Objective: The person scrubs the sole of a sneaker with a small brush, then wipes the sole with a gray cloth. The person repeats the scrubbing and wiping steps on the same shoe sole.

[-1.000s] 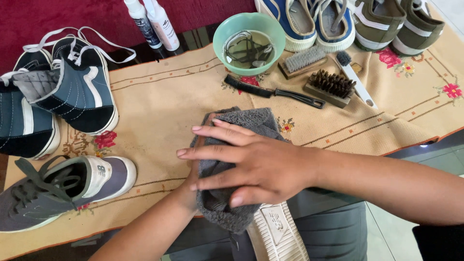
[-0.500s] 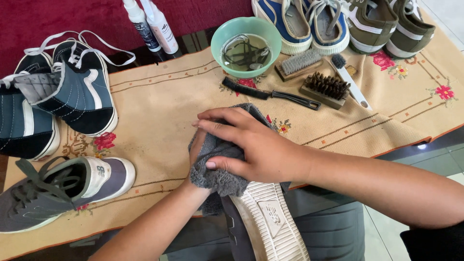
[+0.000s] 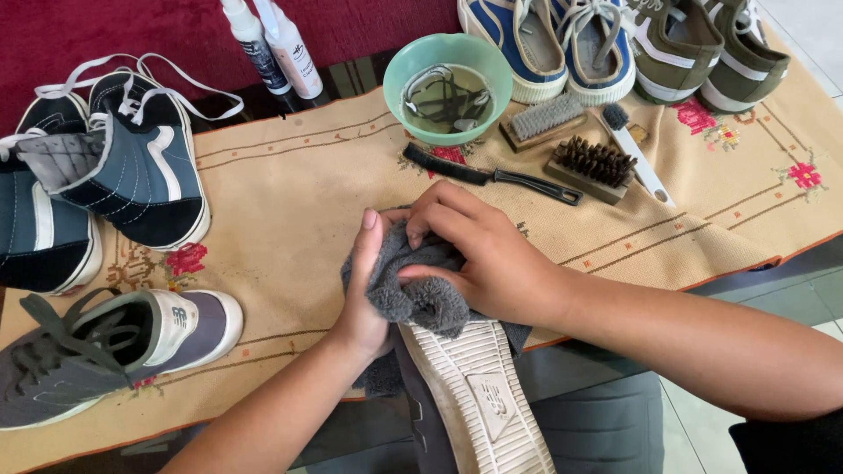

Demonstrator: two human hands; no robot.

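Observation:
A shoe with a pale ribbed sole (image 3: 479, 395) lies sole-up at the table's near edge, its toe wrapped in a grey fuzzy cloth (image 3: 417, 294). My left hand (image 3: 369, 290) grips the wrapped toe from the left, thumb pointing up. From the right, my right hand (image 3: 479, 250) bunches the cloth against the toe with its fingers curled over it. The shoe's upper is hidden under the cloth and hands.
A grey sneaker (image 3: 97, 347) lies at the near left, two dark blue high-tops (image 3: 132, 162) behind it. A green bowl (image 3: 448, 88) with laces soaking, several brushes (image 3: 593, 162), two spray bottles (image 3: 277, 48) and more shoes (image 3: 615, 39) line the far side of the embroidered cloth (image 3: 290, 197).
The cloth lay flat under my right hand; now both hands have bunched it around the toe, and more of the pale sole has come into view.

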